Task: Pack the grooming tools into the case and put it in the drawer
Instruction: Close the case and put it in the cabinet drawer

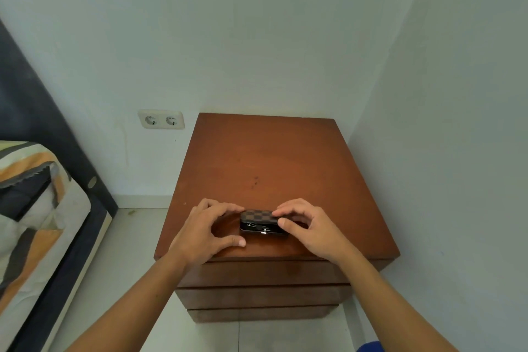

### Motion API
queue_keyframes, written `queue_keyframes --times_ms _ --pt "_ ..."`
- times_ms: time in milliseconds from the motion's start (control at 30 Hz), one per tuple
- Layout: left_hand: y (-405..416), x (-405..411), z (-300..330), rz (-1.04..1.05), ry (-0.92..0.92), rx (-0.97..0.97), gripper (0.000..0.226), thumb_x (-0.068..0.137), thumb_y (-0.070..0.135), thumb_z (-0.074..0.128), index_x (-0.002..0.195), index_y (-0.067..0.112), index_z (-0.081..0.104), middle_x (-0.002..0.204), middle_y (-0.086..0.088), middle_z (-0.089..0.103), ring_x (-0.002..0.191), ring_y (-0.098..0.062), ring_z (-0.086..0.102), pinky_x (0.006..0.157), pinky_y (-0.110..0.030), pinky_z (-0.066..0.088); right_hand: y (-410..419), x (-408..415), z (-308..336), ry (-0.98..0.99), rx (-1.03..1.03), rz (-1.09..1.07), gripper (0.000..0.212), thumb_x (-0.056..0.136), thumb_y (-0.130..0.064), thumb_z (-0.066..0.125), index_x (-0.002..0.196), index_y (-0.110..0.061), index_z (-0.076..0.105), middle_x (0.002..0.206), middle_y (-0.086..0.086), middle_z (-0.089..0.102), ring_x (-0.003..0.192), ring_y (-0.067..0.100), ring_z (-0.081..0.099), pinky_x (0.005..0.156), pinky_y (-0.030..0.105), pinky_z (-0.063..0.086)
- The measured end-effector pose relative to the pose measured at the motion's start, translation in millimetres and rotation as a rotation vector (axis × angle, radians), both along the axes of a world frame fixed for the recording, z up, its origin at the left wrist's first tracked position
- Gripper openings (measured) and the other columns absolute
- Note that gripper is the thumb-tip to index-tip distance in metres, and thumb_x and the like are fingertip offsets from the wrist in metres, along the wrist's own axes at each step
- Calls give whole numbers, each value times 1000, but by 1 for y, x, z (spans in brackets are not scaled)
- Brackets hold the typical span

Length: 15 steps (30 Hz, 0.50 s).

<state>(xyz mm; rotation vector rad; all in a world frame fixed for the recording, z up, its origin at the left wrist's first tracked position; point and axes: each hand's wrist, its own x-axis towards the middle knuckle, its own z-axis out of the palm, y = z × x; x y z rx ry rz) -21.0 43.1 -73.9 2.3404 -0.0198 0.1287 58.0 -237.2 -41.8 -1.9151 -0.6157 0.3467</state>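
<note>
A small case (261, 223) with a brown checkered lid lies near the front edge of the wooden nightstand (265, 168). Its lid is partly lowered, and shiny metal grooming tools (258, 227) show in the gap below it. My left hand (210, 233) curls around the case's left end, fingertips at the lid's corner, thumb resting on the wood in front. My right hand (307, 227) grips the lid's right end between fingers and thumb. The nightstand's drawers (263, 294) below are closed.
The nightstand stands in a corner, white walls behind and to the right. A double wall socket (161, 120) is on the back wall to the left. A bed with a striped cover (31, 203) and dark headboard (37, 111) stands at the left, tiled floor between.
</note>
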Motion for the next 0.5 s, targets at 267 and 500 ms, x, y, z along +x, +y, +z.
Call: queue_keyframes --times_ms 267,500 --pt "-1 -2 -2 23 6 -15 51 73 67 79 120 53 68 121 24 48 119 -7 47 95 -23 47 -6 -12 -9 -178 -191 27 24 94 -27 76 115 -38 74 137 -21 53 132 -5 49 113 23 39" --pt "-2 0 -3 33 -15 -7 48 72 66 81 117 52 70 121 20 53 117 -8 49 94 -26 48 -8 -8 -12 -214 -260 43 26 94 -31 76 118 -40 72 139 -22 52 134 0 48 117 37 42"
